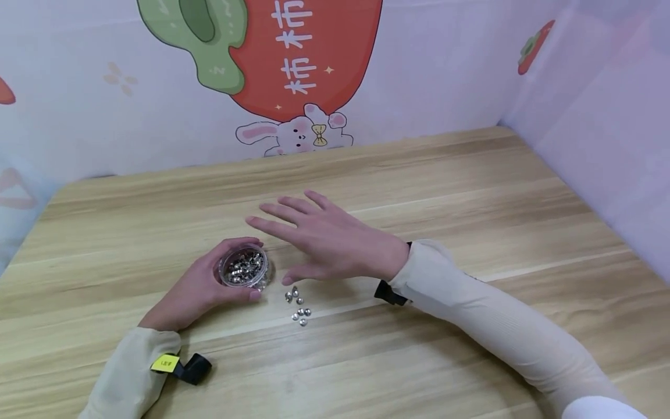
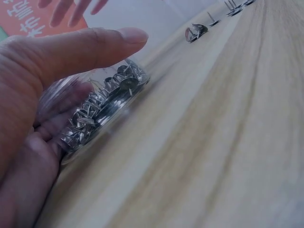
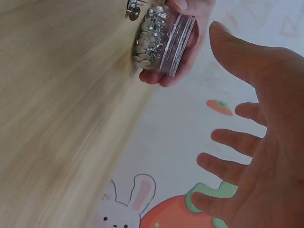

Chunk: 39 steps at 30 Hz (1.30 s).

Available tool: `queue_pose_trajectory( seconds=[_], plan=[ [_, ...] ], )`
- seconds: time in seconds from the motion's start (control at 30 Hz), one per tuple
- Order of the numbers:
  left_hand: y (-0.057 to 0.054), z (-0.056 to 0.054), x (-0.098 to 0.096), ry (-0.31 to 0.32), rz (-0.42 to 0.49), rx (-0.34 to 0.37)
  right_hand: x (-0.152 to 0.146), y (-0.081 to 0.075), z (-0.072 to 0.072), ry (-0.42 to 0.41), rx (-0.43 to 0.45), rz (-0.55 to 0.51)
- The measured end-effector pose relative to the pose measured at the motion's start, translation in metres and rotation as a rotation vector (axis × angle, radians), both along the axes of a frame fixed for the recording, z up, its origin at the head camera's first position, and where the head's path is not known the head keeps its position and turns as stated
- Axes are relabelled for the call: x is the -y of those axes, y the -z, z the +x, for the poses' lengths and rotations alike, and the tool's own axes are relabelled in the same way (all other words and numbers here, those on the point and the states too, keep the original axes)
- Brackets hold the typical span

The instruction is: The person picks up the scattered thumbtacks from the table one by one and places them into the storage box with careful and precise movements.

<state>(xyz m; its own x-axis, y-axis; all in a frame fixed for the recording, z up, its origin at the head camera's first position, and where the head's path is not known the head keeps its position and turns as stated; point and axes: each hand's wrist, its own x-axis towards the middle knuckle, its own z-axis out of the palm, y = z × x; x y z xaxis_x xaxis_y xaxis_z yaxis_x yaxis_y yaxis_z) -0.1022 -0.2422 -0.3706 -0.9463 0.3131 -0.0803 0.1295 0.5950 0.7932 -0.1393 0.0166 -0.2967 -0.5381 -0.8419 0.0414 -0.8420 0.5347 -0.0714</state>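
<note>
My left hand (image 1: 198,285) holds a round, clear plastic jar (image 3: 176,45) on the table, with the thumb on the near side and the fingers round the far side. Silver thumbtacks (image 1: 245,267) lie heaped inside the jar, and no lid shows on it. To the right of the jar, a small group of loose thumbtacks (image 1: 300,312) is scattered on the wood; in the left wrist view some stand with their pins up. My right hand (image 1: 337,241) hovers just beyond these tacks, fingers spread, holding nothing and apart from the jar.
The wood-grain table (image 1: 419,361) runs back to a pale cloth backdrop (image 1: 434,70) printed with a red fruit and a rabbit (image 1: 298,137). Another cloth wall (image 1: 602,116) borders the right side. Black straps with small attachments (image 1: 195,369) sit at both wrists.
</note>
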Motion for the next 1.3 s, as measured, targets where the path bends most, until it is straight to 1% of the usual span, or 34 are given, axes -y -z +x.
queue_pose_trajectory(
  seconds=[0.1, 0.23, 0.4, 0.6, 0.7, 0.9, 0.97, 1.1, 1.2, 1.3],
  plan=[
    [0.0, 0.0, 0.001, 0.001, -0.005, 0.006, 0.003, 0.003, 0.001, -0.026, 0.051, 0.051],
    [0.0, 0.0, 0.001, 0.006, -0.002, -0.001, 0.006, 0.01, 0.004, -0.082, 0.091, 0.101],
    [-0.002, 0.0, 0.0, 0.001, 0.008, -0.008, 0.008, 0.019, 0.006, -0.13, 0.1, 0.092],
    [-0.002, 0.002, -0.001, -0.003, -0.007, -0.014, 0.01, 0.025, 0.007, -0.149, 0.081, 0.053],
    [-0.002, 0.002, -0.001, -0.003, -0.019, -0.011, 0.009, 0.022, 0.007, -0.137, 0.066, 0.031],
    [-0.002, 0.002, 0.0, 0.008, -0.035, -0.013, 0.006, 0.003, 0.006, -0.073, 0.001, -0.039],
    [-0.002, 0.001, 0.001, 0.01, -0.028, -0.008, 0.007, 0.0, 0.006, -0.047, -0.023, -0.049],
    [-0.002, 0.002, 0.003, 0.005, -0.023, 0.007, 0.021, -0.002, 0.006, -0.009, -0.06, -0.066],
    [-0.002, 0.002, 0.003, -0.002, -0.034, 0.027, 0.037, -0.005, 0.007, -0.004, -0.091, -0.091],
    [-0.001, 0.002, 0.002, -0.006, -0.012, 0.055, 0.049, -0.007, 0.007, -0.006, -0.124, -0.108]
  ],
)
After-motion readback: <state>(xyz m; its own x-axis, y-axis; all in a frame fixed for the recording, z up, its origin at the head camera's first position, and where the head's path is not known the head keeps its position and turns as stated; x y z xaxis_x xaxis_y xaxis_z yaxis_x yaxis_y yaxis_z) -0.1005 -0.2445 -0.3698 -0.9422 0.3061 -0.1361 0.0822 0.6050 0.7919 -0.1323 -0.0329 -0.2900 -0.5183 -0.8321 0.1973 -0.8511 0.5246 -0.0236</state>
